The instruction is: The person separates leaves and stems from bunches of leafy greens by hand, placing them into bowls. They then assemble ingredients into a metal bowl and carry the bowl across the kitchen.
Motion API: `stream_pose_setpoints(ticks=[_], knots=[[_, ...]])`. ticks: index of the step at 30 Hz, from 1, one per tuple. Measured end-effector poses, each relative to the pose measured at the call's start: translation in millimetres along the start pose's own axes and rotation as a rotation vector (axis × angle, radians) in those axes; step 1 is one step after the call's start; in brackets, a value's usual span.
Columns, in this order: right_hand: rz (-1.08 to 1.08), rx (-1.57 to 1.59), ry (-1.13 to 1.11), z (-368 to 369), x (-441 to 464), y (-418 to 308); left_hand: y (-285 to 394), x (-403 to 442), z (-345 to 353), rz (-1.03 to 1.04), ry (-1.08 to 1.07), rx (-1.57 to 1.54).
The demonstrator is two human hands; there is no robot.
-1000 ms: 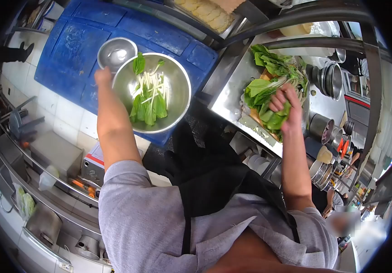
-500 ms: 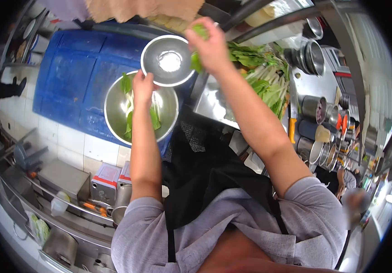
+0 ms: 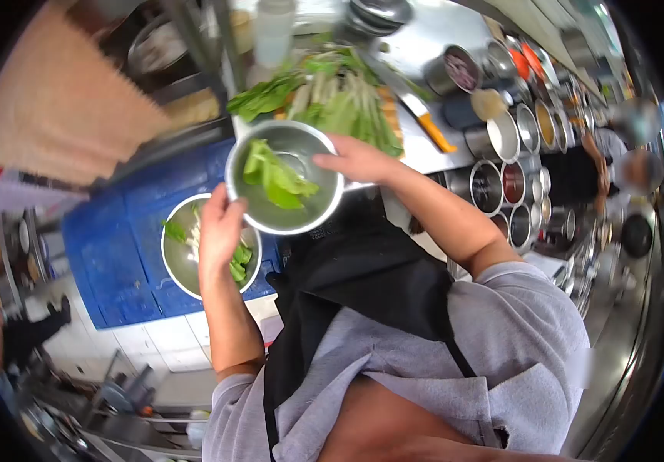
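My left hand (image 3: 221, 229) and my right hand (image 3: 359, 160) grip opposite sides of a metal bowl (image 3: 266, 217) by its rim. Several loose green leaves (image 3: 278, 177) lie inside it. Below my left hand, a second metal bowl (image 3: 181, 266) rests on the blue surface (image 3: 116, 269), with leafy greens (image 3: 241, 262) in it. Beyond the held bowl, a pile of leafy greens with pale stalks (image 3: 339, 96) lies on a wooden board (image 3: 391, 115). My left forearm partly covers the second bowl.
A knife with a yellow handle (image 3: 433, 132) lies beside the greens on the steel counter (image 3: 416, 54). Several pots and containers (image 3: 486, 185) line the right side. A person (image 3: 578, 173) stands at far right. A metal post (image 3: 224, 46) rises behind the board.
My right hand, earlier raised with greens in it, now holds the bowl's rim. Leaves are now in that previously bare bowl. The view has turned toward the counter.
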State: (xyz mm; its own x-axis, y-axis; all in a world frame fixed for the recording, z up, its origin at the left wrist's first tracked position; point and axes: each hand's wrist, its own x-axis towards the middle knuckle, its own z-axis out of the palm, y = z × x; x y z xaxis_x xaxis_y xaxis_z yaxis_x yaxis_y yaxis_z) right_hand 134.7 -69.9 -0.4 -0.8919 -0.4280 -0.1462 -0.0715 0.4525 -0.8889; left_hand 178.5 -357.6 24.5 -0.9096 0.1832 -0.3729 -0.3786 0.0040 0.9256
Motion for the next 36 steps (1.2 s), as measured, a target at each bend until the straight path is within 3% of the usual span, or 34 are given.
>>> stream_pose_setpoints(ticks=[1,3,5,9,11,13,14,16,18,19,20,21,23,24,25,27,29,30,31,33,34,36], knots=[[0.133,0.122,0.013,-15,-32,7,-2,9,18,0.047,-0.093,0.070],[0.346,0.294,0.133,-42,-94,32,23,19,63,-0.088,-0.296,0.308],[0.502,0.384,0.322,-67,-150,56,7,48,103,0.095,-0.355,0.332],[0.706,0.494,0.651,-102,-226,90,38,108,177,0.413,-0.084,0.608],[0.714,0.493,0.666,-103,-239,124,34,164,207,0.489,0.003,0.701],[0.777,0.568,0.838,-96,-234,146,23,222,236,0.319,0.111,0.989],[0.765,0.668,0.819,-95,-229,152,11,247,246,0.322,0.108,0.997],[0.738,0.824,0.814,-101,-217,132,0,276,261,0.062,0.101,1.264],[0.720,0.891,0.854,-110,-221,134,10,281,271,0.005,0.068,1.273],[0.683,0.929,0.731,-117,-227,138,17,281,273,-0.055,0.035,1.272],[0.643,0.963,0.609,-124,-234,144,-7,316,259,0.022,0.001,1.249],[0.637,0.972,0.610,-130,-241,153,-16,329,246,0.026,0.003,1.258],[0.592,0.618,0.572,-140,-255,177,-20,341,234,0.064,0.009,1.109],[0.547,0.400,0.637,-145,-259,191,-4,316,233,0.029,0.000,0.860],[0.436,-0.123,0.741,-153,-259,188,8,297,231,0.034,0.007,0.865],[0.242,-0.313,0.812,-168,-248,187,27,265,230,0.002,0.043,0.426],[0.116,-0.407,0.715,-181,-223,190,46,242,230,0.070,0.085,0.321],[0.215,-0.450,0.588,-189,-211,197,57,232,231,0.122,0.120,0.211],[0.064,-0.511,0.610,-193,-203,210,68,223,231,0.138,0.123,0.212],[0.113,-0.593,0.599,-203,-190,227,91,205,229,0.349,0.082,0.052],[0.160,-0.575,0.485,-215,-185,224,102,196,229,0.412,0.083,0.076],[0.193,-0.545,0.404,-223,-182,211,118,178,223,0.433,0.024,0.121]])
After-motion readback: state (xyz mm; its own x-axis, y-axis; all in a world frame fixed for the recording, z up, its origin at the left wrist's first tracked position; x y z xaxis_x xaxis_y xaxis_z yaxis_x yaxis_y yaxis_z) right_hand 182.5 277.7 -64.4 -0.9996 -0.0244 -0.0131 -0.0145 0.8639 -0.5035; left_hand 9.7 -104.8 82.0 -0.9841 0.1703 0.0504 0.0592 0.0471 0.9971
